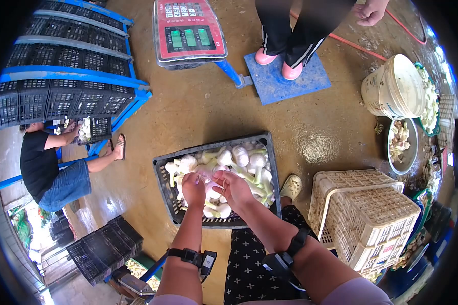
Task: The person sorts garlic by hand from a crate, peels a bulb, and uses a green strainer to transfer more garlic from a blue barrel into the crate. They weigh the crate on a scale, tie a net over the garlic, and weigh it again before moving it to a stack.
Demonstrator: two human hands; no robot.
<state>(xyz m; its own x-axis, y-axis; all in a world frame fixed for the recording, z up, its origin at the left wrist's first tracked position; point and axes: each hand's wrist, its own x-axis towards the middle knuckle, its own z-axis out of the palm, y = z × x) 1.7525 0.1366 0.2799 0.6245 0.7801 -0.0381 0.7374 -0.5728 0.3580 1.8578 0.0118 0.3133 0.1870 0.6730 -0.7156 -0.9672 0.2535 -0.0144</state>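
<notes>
A black plastic crate (164,199) full of garlic bulbs (240,156) with pale green stems sits on the floor in front of me. My left hand (193,189) is over its near half, fingers closed in a pinch. Facing it, my right hand (233,191) has curled fingers, the tips close to those of the left. Something thin and pale shows between the fingertips, too small to name. Pinkish bulbs lie right behind and below the fingers. Each forearm wears a black strap with a small device.
A red scale display (193,30) joins a blue platform (290,76), where a person in pink shoes stands. Left, a person in black (39,162) sits by stacked black crates (66,96). Beige crates (364,213), a white bucket (392,89) and a metal bowl (403,147) stand right.
</notes>
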